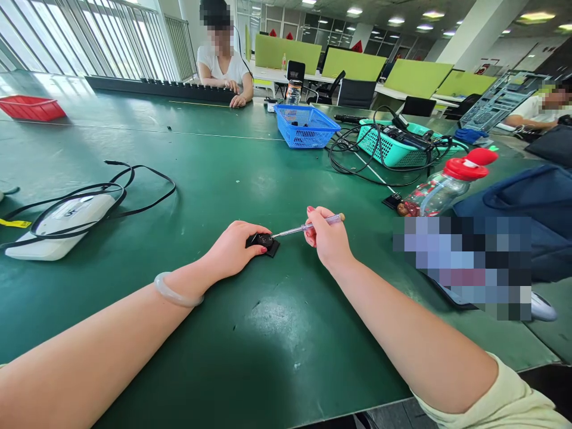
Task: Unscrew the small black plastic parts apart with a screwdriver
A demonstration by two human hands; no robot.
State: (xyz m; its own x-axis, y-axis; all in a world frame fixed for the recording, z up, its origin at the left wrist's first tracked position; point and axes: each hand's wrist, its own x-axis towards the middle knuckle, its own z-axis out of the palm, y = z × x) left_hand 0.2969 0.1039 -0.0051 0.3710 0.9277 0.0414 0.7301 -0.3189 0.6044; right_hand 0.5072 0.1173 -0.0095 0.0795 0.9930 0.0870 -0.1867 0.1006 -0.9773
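Observation:
Between the thumb and fingers of my left hand [239, 247] is a small black part [263, 240], held down on the green table [187, 310]. A flat black piece [272, 249] pokes out under its right side. My right hand [328, 238] is closed around the clear purplish handle of a slim screwdriver [308, 226]. The shaft slants left and its tip meets the right edge of the black part, though the exact contact point is too small to make out.
A white device with a black strap [67, 220] lies at left, a red tray [31, 108] behind it. A blue basket [307, 128], a teal basket with cables [388, 146] and a red-lidded bottle [442, 187] stand ahead and right. A person [223, 65] sits across the table.

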